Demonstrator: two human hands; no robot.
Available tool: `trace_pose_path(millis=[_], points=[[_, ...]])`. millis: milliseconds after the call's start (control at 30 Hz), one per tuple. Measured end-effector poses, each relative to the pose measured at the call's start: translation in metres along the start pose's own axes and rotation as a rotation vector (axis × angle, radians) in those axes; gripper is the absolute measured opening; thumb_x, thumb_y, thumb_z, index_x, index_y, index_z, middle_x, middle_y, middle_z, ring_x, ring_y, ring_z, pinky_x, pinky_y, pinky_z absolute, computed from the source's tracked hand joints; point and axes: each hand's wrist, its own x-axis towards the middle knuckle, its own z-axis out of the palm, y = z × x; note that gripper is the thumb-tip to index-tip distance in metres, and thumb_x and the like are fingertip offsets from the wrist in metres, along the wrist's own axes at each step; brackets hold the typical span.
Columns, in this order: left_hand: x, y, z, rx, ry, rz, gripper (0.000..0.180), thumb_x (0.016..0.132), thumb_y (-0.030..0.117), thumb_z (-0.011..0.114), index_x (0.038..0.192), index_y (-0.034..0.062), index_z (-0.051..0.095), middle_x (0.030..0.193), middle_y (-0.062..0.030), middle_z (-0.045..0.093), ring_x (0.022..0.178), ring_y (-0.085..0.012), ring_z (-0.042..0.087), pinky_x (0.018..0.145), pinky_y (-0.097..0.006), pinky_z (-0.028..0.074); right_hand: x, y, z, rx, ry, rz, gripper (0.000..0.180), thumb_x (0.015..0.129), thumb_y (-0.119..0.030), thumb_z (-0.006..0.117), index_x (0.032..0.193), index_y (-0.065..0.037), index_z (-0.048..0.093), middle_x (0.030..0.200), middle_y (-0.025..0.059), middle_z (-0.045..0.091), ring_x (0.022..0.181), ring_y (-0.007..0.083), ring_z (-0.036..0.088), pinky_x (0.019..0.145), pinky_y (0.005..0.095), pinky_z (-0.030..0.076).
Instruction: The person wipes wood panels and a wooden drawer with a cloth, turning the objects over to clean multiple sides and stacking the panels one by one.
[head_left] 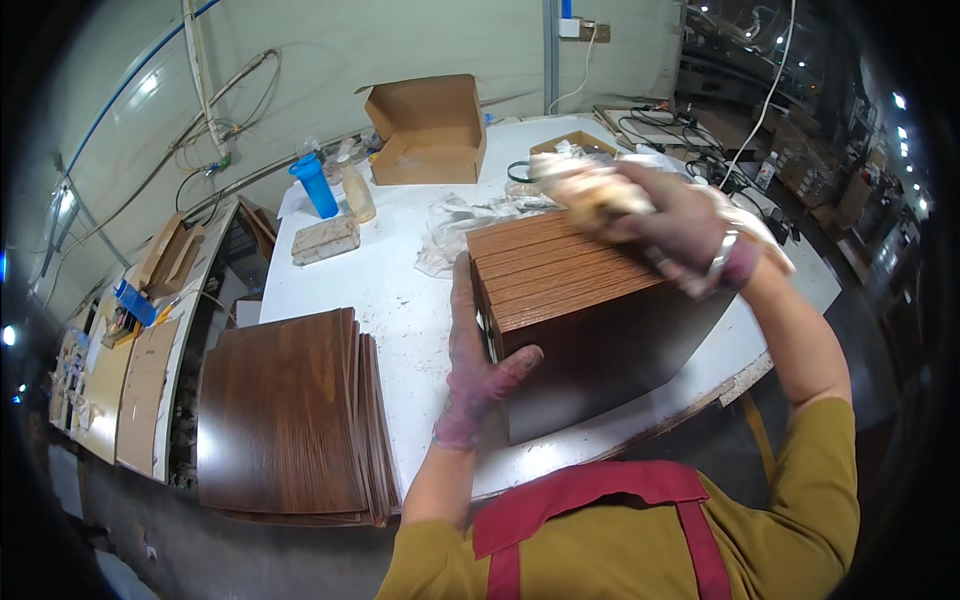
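A block of dark brown wood-grain boards (560,270), seemingly standing on edge side by side, rests on the white table in front of me. My left hand (475,365), in a stained glove, lies against its left side with fingers stretched upward. The left thumb spreads across the near dark face. Above the far right of the grooved top, my right hand (685,225) is closed around a crumpled pale cloth (600,190). Motion blurs both cloth and right hand. This hand wears a stained glove too, with a light band at the wrist.
A pile of brown panels (280,410) lies at the table's left. Beyond are a sanding-block-like bar (326,241), a blue bottle (315,187), a cloudy bottle (358,194), an open cardboard box (430,135) and crumpled white sheeting (450,230). Black cables (660,125) tangle at the back right.
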Motion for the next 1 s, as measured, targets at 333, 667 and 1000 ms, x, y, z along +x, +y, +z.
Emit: trace_pose_path(millis=[333, 667, 1000], points=[[-0.023, -0.023, -0.009, 0.045, 0.099, -0.199, 0.093, 0.074, 0.032, 0.076, 0.146, 0.0016, 0.025, 0.143, -0.014, 0.037, 0.128, -0.0251, 0.041, 0.105, -0.038, 0.036, 0.0, -0.062, 0.071, -0.168, 0.013, -0.607, 0.038, 0.081, -0.032, 0.065, 0.11, -0.009, 0.059, 0.1, 0.017, 0.063, 0.097, 0.034, 0.061, 0.084, 0.0426, 0.05], [-0.004, -0.002, 0.02, -0.063, 0.177, -0.041, 0.126, 0.059, 0.069, 0.075, 0.152, 0.0088, 0.015, 0.149, -0.0107, 0.026, 0.135, -0.0249, 0.029, 0.112, -0.04, 0.024, -0.034, 0.053, -0.036, -0.57, 0.359, 0.048, 0.045, 0.079, -0.038, 0.069, 0.114, -0.011, 0.061, 0.098, 0.0136, 0.065, 0.093, 0.0299, 0.064, 0.083, 0.0376, 0.051], [-0.026, -0.019, 0.016, -0.144, 0.133, -0.168, 0.123, 0.062, 0.063, 0.078, 0.152, 0.008, 0.015, 0.149, -0.0096, 0.025, 0.135, -0.0245, 0.029, 0.111, -0.04, 0.027, -0.053, 0.067, -0.063, -0.705, 0.289, 0.165, 0.04, 0.079, -0.04, 0.067, 0.107, -0.012, 0.062, 0.091, 0.0131, 0.066, 0.084, 0.03, 0.065, 0.074, 0.0399, 0.052]])
